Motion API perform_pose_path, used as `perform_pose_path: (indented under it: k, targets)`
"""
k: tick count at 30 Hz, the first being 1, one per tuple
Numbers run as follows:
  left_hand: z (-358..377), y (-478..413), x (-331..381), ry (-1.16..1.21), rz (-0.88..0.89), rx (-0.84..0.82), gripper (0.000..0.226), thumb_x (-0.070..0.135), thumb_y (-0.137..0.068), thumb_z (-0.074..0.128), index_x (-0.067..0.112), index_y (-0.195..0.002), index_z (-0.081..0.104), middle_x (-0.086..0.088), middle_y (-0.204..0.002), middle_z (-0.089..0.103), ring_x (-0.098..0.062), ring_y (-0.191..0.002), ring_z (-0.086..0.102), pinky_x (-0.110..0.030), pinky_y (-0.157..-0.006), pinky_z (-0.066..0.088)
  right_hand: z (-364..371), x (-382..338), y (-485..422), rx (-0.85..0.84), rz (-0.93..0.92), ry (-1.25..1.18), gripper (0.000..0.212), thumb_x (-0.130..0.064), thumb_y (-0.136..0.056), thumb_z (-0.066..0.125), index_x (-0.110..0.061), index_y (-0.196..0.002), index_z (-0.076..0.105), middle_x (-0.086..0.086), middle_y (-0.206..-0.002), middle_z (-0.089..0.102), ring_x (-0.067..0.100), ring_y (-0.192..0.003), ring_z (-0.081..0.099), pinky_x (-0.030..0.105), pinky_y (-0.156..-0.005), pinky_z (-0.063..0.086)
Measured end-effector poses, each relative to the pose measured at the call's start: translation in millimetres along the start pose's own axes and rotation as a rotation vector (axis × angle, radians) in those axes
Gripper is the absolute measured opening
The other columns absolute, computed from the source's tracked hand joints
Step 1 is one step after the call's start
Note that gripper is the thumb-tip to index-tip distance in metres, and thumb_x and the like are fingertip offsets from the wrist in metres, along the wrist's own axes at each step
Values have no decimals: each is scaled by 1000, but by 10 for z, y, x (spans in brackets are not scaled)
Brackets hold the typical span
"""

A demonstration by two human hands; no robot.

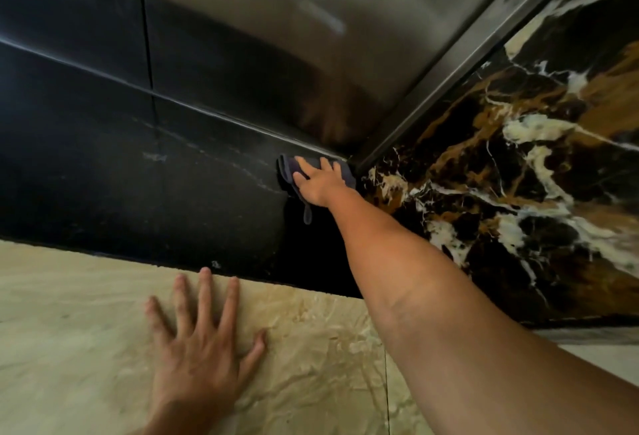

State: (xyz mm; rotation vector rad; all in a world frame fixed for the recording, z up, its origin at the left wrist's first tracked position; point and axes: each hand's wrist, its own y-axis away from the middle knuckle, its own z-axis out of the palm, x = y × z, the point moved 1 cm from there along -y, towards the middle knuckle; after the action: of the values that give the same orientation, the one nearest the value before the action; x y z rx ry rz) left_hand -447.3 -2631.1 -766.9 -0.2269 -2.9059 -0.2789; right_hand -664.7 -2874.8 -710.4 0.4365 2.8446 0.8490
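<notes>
My right hand (320, 182) reaches far forward and presses a folded dark purple cloth (288, 171) flat against the black stone strip (173, 192), close to the corner where it meets the metal frame. Its fingers lie straight on top of the cloth. A small loop of the cloth hangs below the hand. My left hand (200, 341) rests flat with spread fingers on the beige marble floor (69, 331), just short of the black strip's edge, and holds nothing.
Brushed steel doors (276, 19) with a vertical seam rise behind the black strip. A metal frame post (466, 64) runs diagonally at the right. Beyond it stands a black, gold and white veined marble wall (518, 175).
</notes>
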Motion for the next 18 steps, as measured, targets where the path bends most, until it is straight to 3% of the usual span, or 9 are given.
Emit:
perform_pose_path:
  k: [5, 8, 10, 12, 18]
  targets:
    - [-58, -31, 24, -35, 3, 25, 90, 77, -72, 46, 15, -136, 60, -22, -146, 51, -51, -132, 44, -77, -101, 30, 30, -176, -77, 171, 123, -128, 50, -50, -99, 30, -50, -148, 16, 12, -161, -7, 35, -147, -7, 54, -117, 7]
    - [-91, -38, 57, -14, -13, 19, 87, 76, -78, 35, 14, -133, 62, -23, -143, 54, -52, -129, 49, -76, -101, 30, 58, -230, -148, 272, 158, -115, 47, -49, -100, 32, -46, -146, 24, 14, -156, 4, 38, -143, 5, 55, -115, 13]
    - [-98, -46, 40, -11, -12, 19, 87, 76, -81, 30, 13, -132, 62, -23, -143, 54, -51, -129, 48, -74, -101, 27, -17, -229, -185, 284, 138, -96, 46, -49, -99, 35, -45, -144, 29, 14, -152, 12, 38, -139, 15, 54, -112, 19]
    - [-103, -59, 26, -26, 9, -8, 88, 76, -75, 39, 13, -132, 62, -24, -143, 54, -52, -128, 49, -75, -100, 29, -127, -205, -200, 239, 113, -68, 46, -49, -98, 36, -46, -144, 32, 13, -148, 17, 39, -135, 22, 53, -108, 26]
    - [-128, -22, 51, 2, -9, -30, 89, 73, -76, 36, 16, -142, 52, -22, -152, 44, -52, -138, 38, -77, -106, 24, 215, 63, 255, 262, -46, 10, 50, -50, -98, 33, -43, -147, 28, 17, -158, 11, 37, -144, 9, 50, -116, 15]
